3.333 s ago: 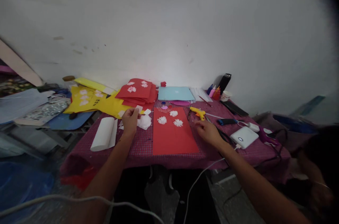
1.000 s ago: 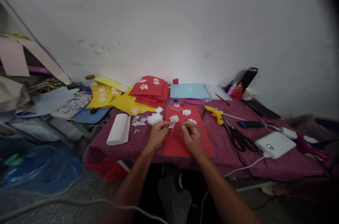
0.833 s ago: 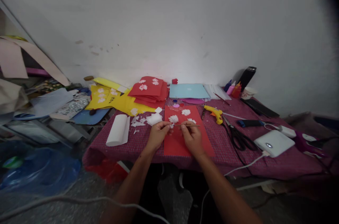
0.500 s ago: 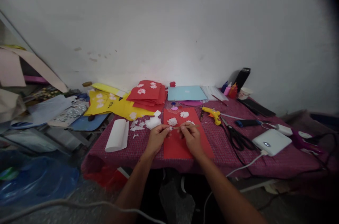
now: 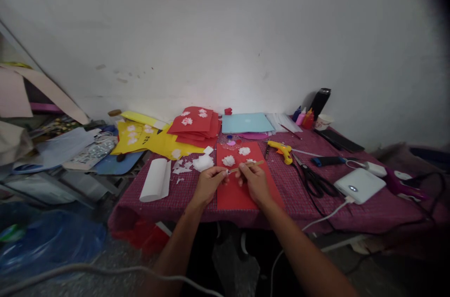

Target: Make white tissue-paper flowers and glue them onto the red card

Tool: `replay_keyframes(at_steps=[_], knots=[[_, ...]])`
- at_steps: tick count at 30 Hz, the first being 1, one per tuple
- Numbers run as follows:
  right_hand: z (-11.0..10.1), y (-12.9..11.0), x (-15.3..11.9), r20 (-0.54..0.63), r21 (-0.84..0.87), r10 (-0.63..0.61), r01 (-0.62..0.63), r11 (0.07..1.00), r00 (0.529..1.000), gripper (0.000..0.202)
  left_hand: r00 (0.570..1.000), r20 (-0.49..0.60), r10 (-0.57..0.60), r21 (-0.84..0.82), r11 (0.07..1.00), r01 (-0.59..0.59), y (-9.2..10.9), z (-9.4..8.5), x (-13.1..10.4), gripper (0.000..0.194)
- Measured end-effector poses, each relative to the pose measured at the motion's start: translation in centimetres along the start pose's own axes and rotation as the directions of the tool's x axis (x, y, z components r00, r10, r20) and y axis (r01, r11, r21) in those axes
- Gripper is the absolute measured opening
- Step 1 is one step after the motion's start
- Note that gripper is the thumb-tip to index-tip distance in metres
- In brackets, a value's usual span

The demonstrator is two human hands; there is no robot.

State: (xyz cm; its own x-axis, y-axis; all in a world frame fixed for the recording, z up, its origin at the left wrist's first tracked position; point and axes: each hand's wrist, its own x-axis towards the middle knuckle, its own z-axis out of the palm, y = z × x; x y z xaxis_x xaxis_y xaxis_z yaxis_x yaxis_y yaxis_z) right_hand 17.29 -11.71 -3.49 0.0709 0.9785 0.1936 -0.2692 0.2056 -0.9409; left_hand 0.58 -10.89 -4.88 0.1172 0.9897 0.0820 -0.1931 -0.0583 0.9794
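Observation:
A red sheet (image 5: 242,196) lies at the table's front edge, with white crumpled paper tufts (image 5: 228,160) on it. Over its left part, my left hand (image 5: 210,183) pinches a small white piece of paper (image 5: 229,172). My right hand (image 5: 253,181) holds a thin wooden stick (image 5: 259,163), whose tip meets the white piece between the two hands. The right hand partly covers another tuft. Left of the hands sit a stack of white paper squares (image 5: 203,162) and torn white scraps (image 5: 181,169).
A white paper roll (image 5: 155,180) stands left. On the right are a yellow glue gun (image 5: 281,151), black scissors (image 5: 315,181), a white power bank (image 5: 360,186) and cables. Behind lie red sheets (image 5: 193,121), yellow sheets (image 5: 161,142) and a light blue sheet (image 5: 248,122).
The stick has tilted, its rear end now higher. My right hand has shifted very slightly, and the white piece shows more clearly at my left fingertips.

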Motion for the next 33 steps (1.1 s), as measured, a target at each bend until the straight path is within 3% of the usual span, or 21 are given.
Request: replay_keyframes(at_steps=[10, 19, 33], knots=[[0.01, -0.22, -0.23, 0.023, 0.068, -0.037, 0.035, 0.997, 0.999, 0.02, 1.0, 0.009, -0.004, 0.002, 1.0, 0.004, 0.02, 0.01, -0.03, 0.021], [-0.1, -0.4, -0.37, 0.04, 0.081, 0.011, -0.015, 0.997, 0.999, 0.013, 1.0, 0.007, 0.002, 0.011, 1.0, -0.002, -0.06, 0.04, -0.11, 0.026], [0.04, 0.19, -0.09, 0.0, -0.04, -0.001, 0.001, 0.999, 1.0, 0.03, 1.0, 0.027, -0.006, 0.042, 0.999, 0.005, 0.24, 0.07, -0.21, 0.026]])
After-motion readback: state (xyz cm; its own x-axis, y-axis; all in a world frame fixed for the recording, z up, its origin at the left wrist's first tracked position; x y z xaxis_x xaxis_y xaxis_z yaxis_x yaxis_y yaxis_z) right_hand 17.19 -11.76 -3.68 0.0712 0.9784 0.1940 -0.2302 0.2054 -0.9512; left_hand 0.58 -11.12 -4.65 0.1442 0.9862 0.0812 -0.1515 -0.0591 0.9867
